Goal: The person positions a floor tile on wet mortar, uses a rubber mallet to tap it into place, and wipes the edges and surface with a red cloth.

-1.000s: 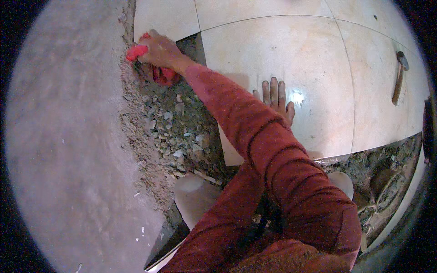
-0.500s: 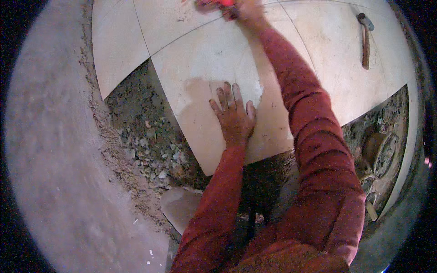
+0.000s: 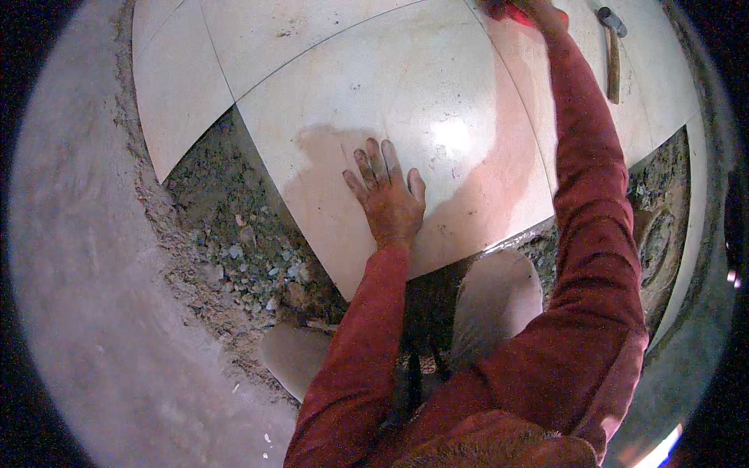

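My left hand lies flat on a large cream floor tile, fingers spread and smudged with dirt. Stretched far forward, my right hand is closed on a red cloth over the tiles at the upper right. The top of the picture cuts off part of the cloth, and its outline is blurred. Bright light glares off the tile between my two arms.
A hammer with a wooden handle lies on the right-hand tiles. Left of the central tile is a gap of rubble and mortar. A round, dirty container sits in the pit at right. Grey concrete runs along the left.
My right hand has swung to the right with the red cloth, over toward the hammer side. My left hand stays flat on the tile while the view shifts slightly.
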